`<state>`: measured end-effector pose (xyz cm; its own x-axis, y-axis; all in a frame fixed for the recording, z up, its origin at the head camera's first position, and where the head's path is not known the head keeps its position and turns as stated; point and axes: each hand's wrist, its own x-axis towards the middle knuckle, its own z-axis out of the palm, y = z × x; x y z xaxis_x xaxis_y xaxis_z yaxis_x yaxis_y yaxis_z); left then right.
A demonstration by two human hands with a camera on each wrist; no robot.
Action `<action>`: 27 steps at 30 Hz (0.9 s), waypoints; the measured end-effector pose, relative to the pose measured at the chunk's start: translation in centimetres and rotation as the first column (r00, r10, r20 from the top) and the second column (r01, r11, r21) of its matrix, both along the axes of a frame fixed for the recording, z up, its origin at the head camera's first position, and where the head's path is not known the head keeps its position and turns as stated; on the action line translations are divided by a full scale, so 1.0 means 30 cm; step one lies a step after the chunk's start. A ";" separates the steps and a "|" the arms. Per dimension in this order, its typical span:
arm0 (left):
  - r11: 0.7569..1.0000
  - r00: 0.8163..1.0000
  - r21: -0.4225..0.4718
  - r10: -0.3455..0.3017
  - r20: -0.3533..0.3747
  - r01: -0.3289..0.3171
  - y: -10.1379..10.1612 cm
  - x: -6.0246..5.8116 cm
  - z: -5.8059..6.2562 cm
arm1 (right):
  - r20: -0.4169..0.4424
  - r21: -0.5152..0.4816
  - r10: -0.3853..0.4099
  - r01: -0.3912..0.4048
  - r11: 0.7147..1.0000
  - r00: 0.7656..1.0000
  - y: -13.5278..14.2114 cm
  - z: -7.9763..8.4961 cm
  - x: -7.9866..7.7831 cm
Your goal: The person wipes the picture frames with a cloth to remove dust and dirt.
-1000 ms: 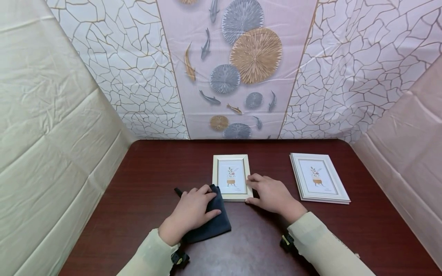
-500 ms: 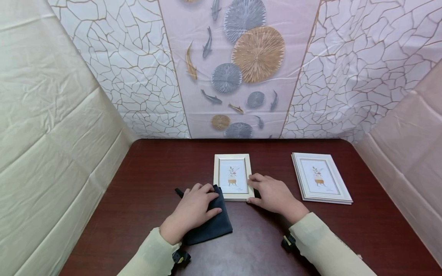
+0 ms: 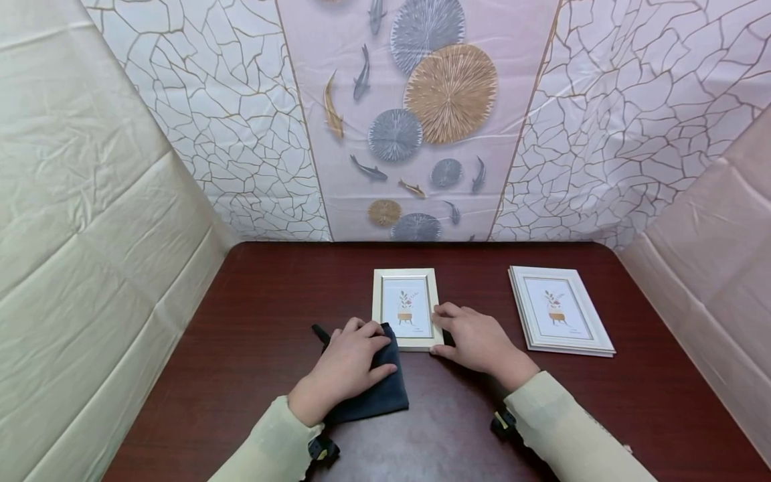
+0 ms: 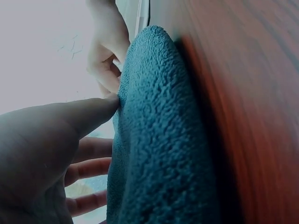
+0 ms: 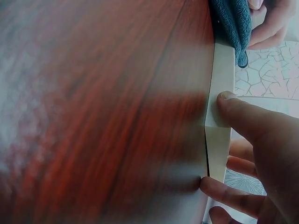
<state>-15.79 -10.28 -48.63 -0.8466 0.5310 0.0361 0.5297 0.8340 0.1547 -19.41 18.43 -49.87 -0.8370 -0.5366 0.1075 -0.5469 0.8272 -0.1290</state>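
In the head view, my left hand rests on a folded dark blue, fuzzy cloth, fingers spread over its top and thumb out to the right. A black loop sticks out at the cloth's left. The cloth overlaps the near-left corner of a cream picture frame lying face up, with a plant-pot print inside. At its near-right corner my right hand holds the frame. The right wrist view shows the thumb against the near side and a fingertip low at the right side.
A stack of white picture frames, the top one with a similar print, lies on the right of the dark red wooden table. A patterned curtain hangs behind, with a beige cloth wall at the left.
My left hand has shifted a little to the right with the cloth under it. My right hand stays at the frame's corner, and the frame has not visibly moved.
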 end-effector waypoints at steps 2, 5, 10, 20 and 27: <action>1.000 1.000 -0.001 -0.003 0.005 0.003 0.010 -0.001 -0.003 | 0.000 -0.001 0.001 -0.001 1.000 1.000 0.000 -0.001 -0.001; 1.000 1.000 -0.010 -0.008 0.009 0.008 0.028 -0.003 -0.009 | 0.004 0.000 0.002 -0.002 1.000 1.000 0.000 -0.003 -0.001; 0.999 1.000 -0.033 -0.022 0.011 0.023 0.066 -0.005 -0.016 | 0.011 -0.001 0.001 -0.001 1.000 1.000 0.000 -0.001 0.000; 0.995 1.000 -0.091 -0.031 0.003 0.031 0.122 0.002 -0.028 | 0.007 -0.009 0.001 -0.001 1.000 1.000 -0.005 0.005 0.005; 0.995 0.999 -0.094 -0.033 0.011 0.034 0.149 0.011 -0.022 | -0.010 -0.011 0.004 -0.005 1.000 1.000 0.000 0.005 0.007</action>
<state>-15.46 -5.82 -49.30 -0.8284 0.5596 -0.0231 0.5563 0.8270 0.0814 -19.19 18.44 -49.71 -0.8334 -0.5392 0.1215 -0.5519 0.8233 -0.1322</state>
